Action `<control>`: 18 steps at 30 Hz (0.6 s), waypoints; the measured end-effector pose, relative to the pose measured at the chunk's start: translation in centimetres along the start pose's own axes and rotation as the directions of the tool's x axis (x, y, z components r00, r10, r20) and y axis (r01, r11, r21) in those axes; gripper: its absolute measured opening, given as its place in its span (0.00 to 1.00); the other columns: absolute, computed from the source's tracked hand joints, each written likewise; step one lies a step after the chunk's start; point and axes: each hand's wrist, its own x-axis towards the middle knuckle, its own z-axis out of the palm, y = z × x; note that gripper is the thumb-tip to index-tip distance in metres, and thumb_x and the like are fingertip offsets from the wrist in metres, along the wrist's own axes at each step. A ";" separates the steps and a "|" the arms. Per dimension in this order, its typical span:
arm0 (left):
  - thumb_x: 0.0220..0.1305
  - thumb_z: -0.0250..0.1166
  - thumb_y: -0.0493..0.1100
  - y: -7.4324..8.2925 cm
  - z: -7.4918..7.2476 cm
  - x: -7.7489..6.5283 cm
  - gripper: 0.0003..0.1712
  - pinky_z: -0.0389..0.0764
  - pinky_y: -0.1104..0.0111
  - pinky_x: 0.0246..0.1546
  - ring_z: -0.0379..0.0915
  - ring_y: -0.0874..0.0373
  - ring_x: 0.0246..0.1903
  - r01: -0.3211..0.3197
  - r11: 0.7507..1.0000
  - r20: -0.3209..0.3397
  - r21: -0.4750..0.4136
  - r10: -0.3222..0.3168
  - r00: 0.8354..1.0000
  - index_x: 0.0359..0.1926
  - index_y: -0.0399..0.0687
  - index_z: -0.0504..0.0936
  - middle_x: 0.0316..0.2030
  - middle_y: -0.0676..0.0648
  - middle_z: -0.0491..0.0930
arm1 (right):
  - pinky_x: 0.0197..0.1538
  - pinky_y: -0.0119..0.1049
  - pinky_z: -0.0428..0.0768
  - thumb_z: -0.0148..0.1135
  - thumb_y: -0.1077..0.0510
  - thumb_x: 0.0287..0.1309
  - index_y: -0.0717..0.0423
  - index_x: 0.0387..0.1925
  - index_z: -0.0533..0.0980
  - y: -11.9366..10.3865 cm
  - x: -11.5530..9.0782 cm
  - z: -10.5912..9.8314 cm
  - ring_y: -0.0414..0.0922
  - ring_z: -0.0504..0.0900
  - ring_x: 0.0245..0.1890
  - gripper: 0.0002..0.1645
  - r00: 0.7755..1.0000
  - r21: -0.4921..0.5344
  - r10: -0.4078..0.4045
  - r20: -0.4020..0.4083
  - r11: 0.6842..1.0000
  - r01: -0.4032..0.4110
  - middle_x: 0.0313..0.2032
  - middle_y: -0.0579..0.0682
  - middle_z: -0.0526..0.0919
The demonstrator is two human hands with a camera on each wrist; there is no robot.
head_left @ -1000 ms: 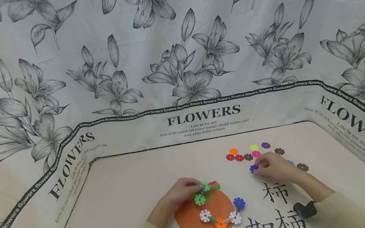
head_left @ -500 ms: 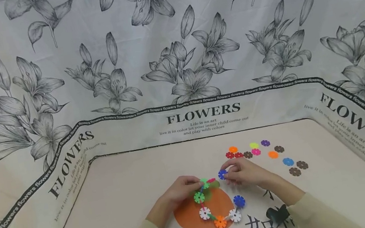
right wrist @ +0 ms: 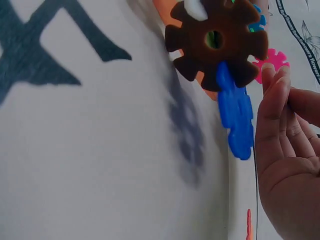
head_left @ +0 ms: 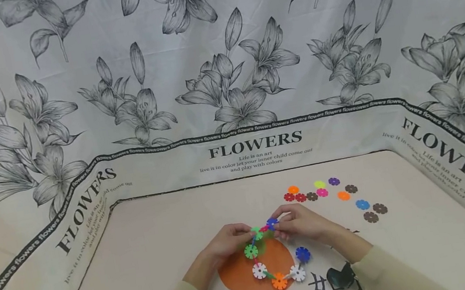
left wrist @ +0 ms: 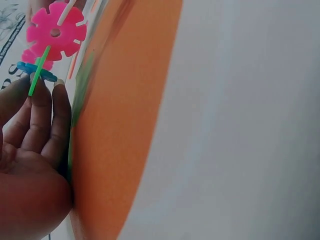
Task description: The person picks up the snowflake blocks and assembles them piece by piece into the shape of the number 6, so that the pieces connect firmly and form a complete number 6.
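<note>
A chain of slotted plastic snowflake discs curves over the orange circle printed on the cloth. My left hand (head_left: 229, 238) pinches the chain's upper end by a green disc (head_left: 257, 234). In the left wrist view, my fingertips hold a blue disc (left wrist: 49, 75) close below a larger-looking pink disc (left wrist: 42, 34). My right hand (head_left: 299, 220) pinches a loose blue disc (head_left: 271, 222) right at the pink disc (head_left: 264, 228) of that end. At the chain's other end, a blue disc (head_left: 302, 254) follows a white disc (head_left: 297, 273). In the right wrist view, a brown disc (right wrist: 187, 37) joins a blue one (right wrist: 237, 125).
Several loose discs lie at the back right, among them a yellow disc (head_left: 320, 184), an orange disc (head_left: 343, 196), a light blue disc (head_left: 362, 204) and a brown disc (head_left: 371, 217). A flower-printed curtain (head_left: 163, 168) stands around the cloth's back and sides.
My right hand has carried the blue disc leftward from beside the loose discs to the chain's pink end. My left hand has stayed nearly in place on the chain.
</note>
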 end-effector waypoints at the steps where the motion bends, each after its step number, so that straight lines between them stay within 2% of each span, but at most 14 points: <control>1: 0.70 0.68 0.45 0.0 0.0 0.0 0.11 0.79 0.63 0.52 0.78 0.55 0.41 0.003 1.000 -0.005 -0.002 -0.003 1.000 0.45 0.43 0.87 0.38 0.47 0.85 | 0.39 0.33 0.83 0.60 0.62 0.71 0.67 0.55 0.74 0.1 0.1 0.1 0.43 0.82 0.29 0.17 1.000 0.019 0.001 0.001 1.000 -0.001 0.34 0.59 0.89; 9: 0.71 0.67 0.45 0.1 0.1 0.0 0.11 0.78 0.62 0.53 0.77 0.55 0.42 0.006 1.000 -0.047 -0.005 -0.007 0.999 0.45 0.42 0.87 0.38 0.48 0.84 | 0.41 0.32 0.84 0.60 0.63 0.71 0.69 0.56 0.73 0.3 0.5 0.3 0.43 0.84 0.31 0.17 1.000 0.094 -0.008 0.017 0.996 0.006 0.37 0.61 0.89; 14: 0.70 0.68 0.46 0.1 0.2 0.0 0.12 0.79 0.60 0.53 0.78 0.55 0.41 0.004 1.000 -0.066 0.018 -0.003 0.998 0.45 0.43 0.87 0.37 0.48 0.85 | 0.42 0.32 0.83 0.59 0.63 0.71 0.70 0.57 0.71 0.1 0.5 0.2 0.42 0.83 0.31 0.19 0.999 0.105 -0.012 0.040 0.994 0.007 0.37 0.61 0.89; 18: 0.69 0.69 0.47 0.1 0.2 -0.1 0.12 0.78 0.57 0.54 0.79 0.55 0.41 0.015 0.999 -0.048 0.050 -0.013 0.999 0.46 0.44 0.86 0.37 0.48 0.87 | 0.41 0.32 0.82 0.57 0.64 0.72 0.71 0.60 0.71 0.0 0.5 0.2 0.44 0.81 0.31 0.20 0.999 0.083 -0.018 0.048 0.996 0.014 0.36 0.61 0.87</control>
